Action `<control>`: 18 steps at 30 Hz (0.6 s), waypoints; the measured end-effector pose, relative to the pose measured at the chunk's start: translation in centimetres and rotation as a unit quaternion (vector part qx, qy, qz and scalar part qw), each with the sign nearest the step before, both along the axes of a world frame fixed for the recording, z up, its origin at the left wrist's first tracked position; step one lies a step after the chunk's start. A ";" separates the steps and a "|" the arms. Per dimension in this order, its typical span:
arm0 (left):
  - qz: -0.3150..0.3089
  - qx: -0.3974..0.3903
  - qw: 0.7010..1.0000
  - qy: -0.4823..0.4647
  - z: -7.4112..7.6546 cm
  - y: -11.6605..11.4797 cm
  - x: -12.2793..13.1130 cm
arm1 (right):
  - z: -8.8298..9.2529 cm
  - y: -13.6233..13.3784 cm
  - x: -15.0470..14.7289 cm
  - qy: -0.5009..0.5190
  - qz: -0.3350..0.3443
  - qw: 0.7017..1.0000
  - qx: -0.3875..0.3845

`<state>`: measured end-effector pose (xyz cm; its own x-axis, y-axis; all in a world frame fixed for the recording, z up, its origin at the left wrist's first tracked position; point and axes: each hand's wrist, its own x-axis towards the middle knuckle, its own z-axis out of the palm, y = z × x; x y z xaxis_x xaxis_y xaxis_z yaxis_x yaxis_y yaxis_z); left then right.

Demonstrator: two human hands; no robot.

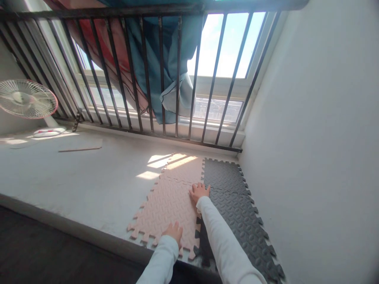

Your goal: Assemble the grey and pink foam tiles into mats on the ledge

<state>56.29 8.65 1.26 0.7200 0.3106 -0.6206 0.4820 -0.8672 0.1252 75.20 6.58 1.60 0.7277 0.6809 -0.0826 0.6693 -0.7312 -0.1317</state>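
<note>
Two pink foam floor mats (pixel 166 201) with toothed edges lie on the pale ledge, one behind the other. Dark grey foam mats (pixel 233 213) lie along their right side, beside the wall. My right hand (pixel 199 192) presses with spread fingers at the seam where pink and grey meet, near the corner shared by the mats. Close to the front edge of the nearer pink mat, my left hand (pixel 174 232) rests with its fingers out on the surface. Neither hand grips anything. My right forearm hides part of the seam and of the grey mat.
A black metal railing (pixel 154 132) runs along the back, before a window and a hanging blue and red curtain (pixel 160 67). A white fan (pixel 28 100) stands far left, and a thin stick (pixel 79 149) lies on the ledge (pixel 89 189). A white wall (pixel 314 138) rises at right.
</note>
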 end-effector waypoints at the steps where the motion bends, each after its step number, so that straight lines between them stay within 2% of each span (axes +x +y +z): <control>1: 0.002 -0.002 1.000 -0.001 -0.1 0.0 0.0 | -0.1 -0.1 0.1 -0.002 0.008 1.000 0.001; 8: -0.006 0.005 1.000 0.011 0.3 -0.1 0.2 | -0.7 -1.2 0.2 0.014 -0.001 0.999 0.034; 13: -0.009 0.023 1.000 0.013 1.1 -0.4 0.2 | -1.6 -2.9 -0.1 0.001 -0.058 0.996 0.061; 18: -0.014 0.027 0.999 0.031 2.3 -0.7 0.1 | -1.7 -3.8 0.7 0.052 -0.043 0.996 0.064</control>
<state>56.34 7.92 3.57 0.6891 0.3248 -0.6478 0.4631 -0.8849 0.0489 75.94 2.77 -0.14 0.7752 0.6269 -0.0775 0.5832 -0.7575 -0.2933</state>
